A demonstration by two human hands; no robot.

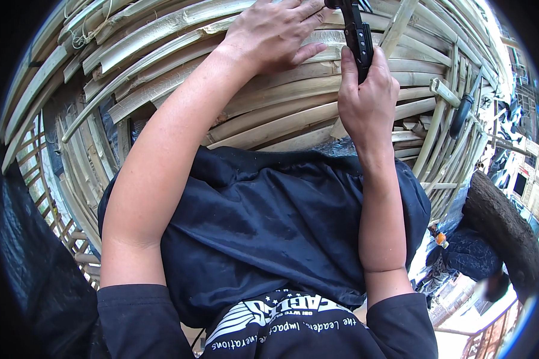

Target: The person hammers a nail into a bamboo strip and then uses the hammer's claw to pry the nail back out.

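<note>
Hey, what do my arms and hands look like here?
Your left hand and right hand are ungloved, with no wristwear showing. Your arms are bare up to short, plain black sleeves, part of a black shirt with white print on the front.

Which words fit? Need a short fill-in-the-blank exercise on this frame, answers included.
1. The ____ hand grips the black tool.
2. The left hand is over pale strips of ____.
3. The black shirt has a ____ print.
4. The log shows near the picture's ____ edge.

Missing words: right; bamboo; white; right.
</note>
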